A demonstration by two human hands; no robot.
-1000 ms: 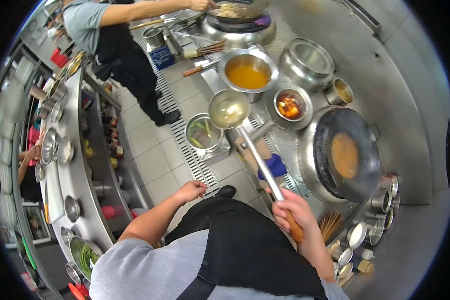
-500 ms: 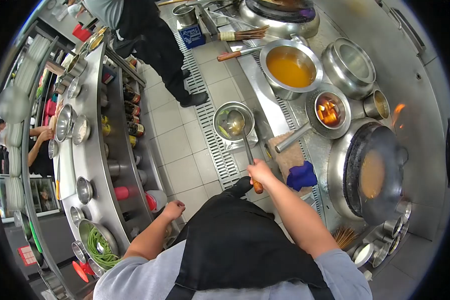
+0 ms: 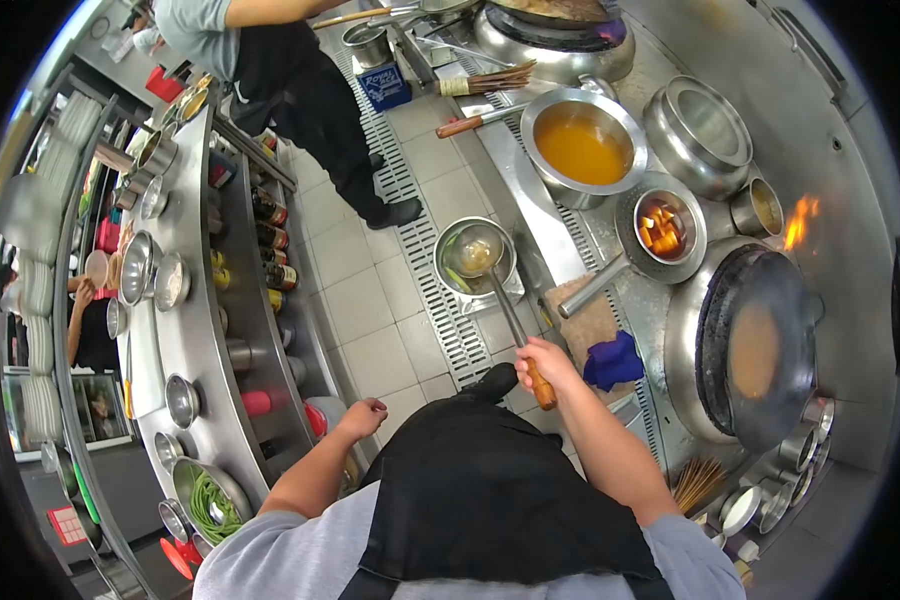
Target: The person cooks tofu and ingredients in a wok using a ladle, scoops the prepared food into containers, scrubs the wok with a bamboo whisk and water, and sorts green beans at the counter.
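Pot (image 3: pixel 509 262) partly behind ladle (image 3: pixel 511 313), contents unclear

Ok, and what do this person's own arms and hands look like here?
Short, plain light-grey sleeves leave both forearms bare. The left hand and right hand are ungloved, and no watch or bracelet shows. A black apron covers the front.

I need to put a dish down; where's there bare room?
The left counter looks bare between the pale-filled bowl and the steel bowl nearer you; the white board alongside does too. The stove is crowded: wok, orange-liquid pot and red-filled bowl.
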